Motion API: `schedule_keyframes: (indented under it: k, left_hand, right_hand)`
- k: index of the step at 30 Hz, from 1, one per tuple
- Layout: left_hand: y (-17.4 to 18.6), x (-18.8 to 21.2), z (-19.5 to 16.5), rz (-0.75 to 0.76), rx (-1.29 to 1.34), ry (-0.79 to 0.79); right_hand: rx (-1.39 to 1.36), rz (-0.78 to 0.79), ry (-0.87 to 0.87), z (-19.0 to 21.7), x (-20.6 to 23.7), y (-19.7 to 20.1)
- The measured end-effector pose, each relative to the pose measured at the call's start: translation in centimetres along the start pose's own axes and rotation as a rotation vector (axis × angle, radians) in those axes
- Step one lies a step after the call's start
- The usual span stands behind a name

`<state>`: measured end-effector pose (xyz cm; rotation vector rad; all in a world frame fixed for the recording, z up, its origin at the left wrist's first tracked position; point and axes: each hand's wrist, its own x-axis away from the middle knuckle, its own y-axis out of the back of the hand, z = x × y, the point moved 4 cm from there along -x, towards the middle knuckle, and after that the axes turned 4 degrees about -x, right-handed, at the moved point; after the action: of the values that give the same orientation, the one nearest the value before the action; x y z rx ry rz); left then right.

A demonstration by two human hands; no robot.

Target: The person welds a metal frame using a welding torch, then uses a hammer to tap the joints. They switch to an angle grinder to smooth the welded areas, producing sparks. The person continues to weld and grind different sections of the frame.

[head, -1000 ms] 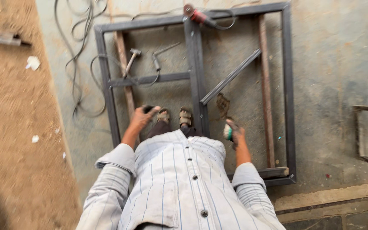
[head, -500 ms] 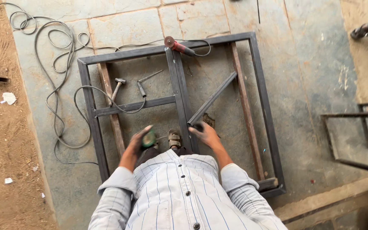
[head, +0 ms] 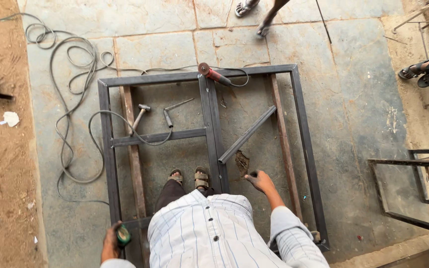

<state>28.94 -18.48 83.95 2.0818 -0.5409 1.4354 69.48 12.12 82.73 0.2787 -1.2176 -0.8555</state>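
Note:
I stand inside a dark steel frame (head: 104,149) that lies flat on stone slabs. My left hand (head: 110,244) is low at the frame's near left corner, shut on a small green tool (head: 122,235). My right hand (head: 260,181) reaches forward with curled fingers, just right of the loose diagonal bar (head: 248,134) and the centre upright (head: 210,129). A small dark thing shows at its fingertips; whether the hand grips it is unclear. My sandalled feet (head: 188,177) stand left of the centre upright.
A red angle grinder (head: 213,73) lies on the frame's far bar, its cable (head: 65,114) looping off left. A hammer (head: 139,116) and another hand tool (head: 168,118) lie inside the frame. Other people's feet (head: 263,30) stand beyond. A second frame (head: 408,163) is at right, sand (head: 1,164) at left.
I have straightened up, so more of the frame shows. My left hand carried the green tool back to the near left corner. My right hand stayed near the diagonal bar's lower end.

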Motion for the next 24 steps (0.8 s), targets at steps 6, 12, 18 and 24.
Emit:
schedule_keyframes:
  k: [6, 12, 18, 24]
  left_hand:
    - [-0.6, -0.2, 0.9, 0.019, -0.080, 0.032]
    - [1.7, -1.6, -3.2, -0.013, -0.341, 0.010]
    - [6.1, -4.4, -8.4, 0.031, -0.652, -0.115]
    - [8.6, -7.9, -11.3, 0.008, -0.659, -0.271]
  right_hand:
    - [0.015, -0.092, 0.167, 8.5, -2.3, 1.2]
    - [-0.022, -0.148, 0.204, 15.9, -2.9, 1.9]
    - [-0.155, -0.234, 0.217, 20.6, -5.3, 5.0]
    - [-0.318, -0.415, 0.183, 24.5, -8.5, 11.1]
